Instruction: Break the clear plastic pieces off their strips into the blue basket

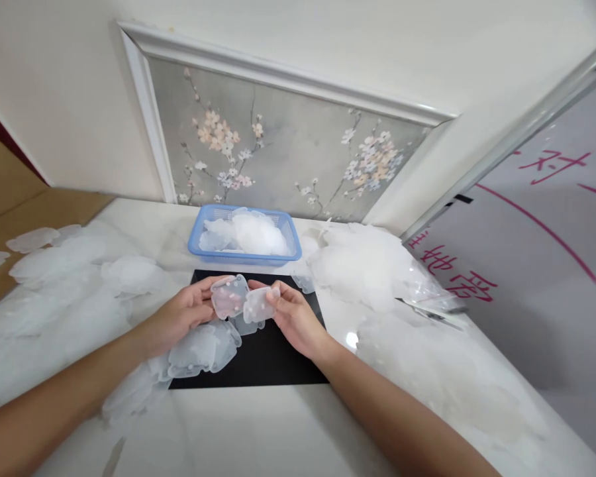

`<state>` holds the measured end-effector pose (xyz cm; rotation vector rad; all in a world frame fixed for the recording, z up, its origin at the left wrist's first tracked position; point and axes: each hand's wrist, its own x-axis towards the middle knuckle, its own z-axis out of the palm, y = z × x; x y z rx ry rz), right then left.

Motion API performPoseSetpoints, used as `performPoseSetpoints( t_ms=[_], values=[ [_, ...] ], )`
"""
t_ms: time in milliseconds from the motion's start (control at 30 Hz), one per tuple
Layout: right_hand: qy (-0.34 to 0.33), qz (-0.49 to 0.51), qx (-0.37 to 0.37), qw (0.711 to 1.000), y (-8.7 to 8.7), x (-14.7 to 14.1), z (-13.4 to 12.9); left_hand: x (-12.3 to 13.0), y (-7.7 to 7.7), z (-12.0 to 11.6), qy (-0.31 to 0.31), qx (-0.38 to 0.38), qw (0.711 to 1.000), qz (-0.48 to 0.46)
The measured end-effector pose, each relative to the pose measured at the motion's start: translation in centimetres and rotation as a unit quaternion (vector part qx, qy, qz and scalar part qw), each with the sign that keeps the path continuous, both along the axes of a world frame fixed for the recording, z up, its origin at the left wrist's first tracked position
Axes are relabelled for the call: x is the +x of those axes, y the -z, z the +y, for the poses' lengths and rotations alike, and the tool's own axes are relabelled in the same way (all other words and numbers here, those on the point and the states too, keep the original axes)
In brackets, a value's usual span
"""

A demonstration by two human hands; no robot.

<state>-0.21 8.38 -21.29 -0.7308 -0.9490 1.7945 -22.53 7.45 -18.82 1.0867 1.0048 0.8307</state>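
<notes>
My left hand is closed on a translucent white plastic piece, flat with rounded edges and small marks. In my right hand, thumb and fingers pinch a similar smaller-looking translucent piece. The two pieces overlap or meet edge to edge above a black mat. Beneath my left hand, several more such pieces lie in a loose pile on the mat's left side. One further piece shows partly behind the held ones.
A blue plastic basket of white pieces stands behind the mat. Large heaps of similar pieces lie left and right. A metal tool, perhaps scissors or tweezers, rests right. A whiteboard with red writing borders the table.
</notes>
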Motion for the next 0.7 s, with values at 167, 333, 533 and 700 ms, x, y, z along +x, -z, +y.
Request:
performPoseSetpoints(
  t_ms=[167,333,533,700],
  values=[
    [0.049,-0.054,0.024,0.997,-0.1,-0.3,0.1,-0.8,0.1,-0.4,0.113,0.047,0.992,0.037],
    [0.057,-0.201,0.157,0.965,-0.5,2.0,0.9,-1.8,-1.7,-0.7,0.125,0.149,0.943,0.271],
    [-0.068,-0.408,0.425,0.805,0.4,2.1,0.2,-1.4,-0.9,-0.8,0.115,0.207,0.884,0.404],
    [0.026,-0.386,0.385,0.838,0.9,1.5,0.3,-1.0,-0.7,-0.2,0.064,0.22,0.887,0.401]
  ],
)
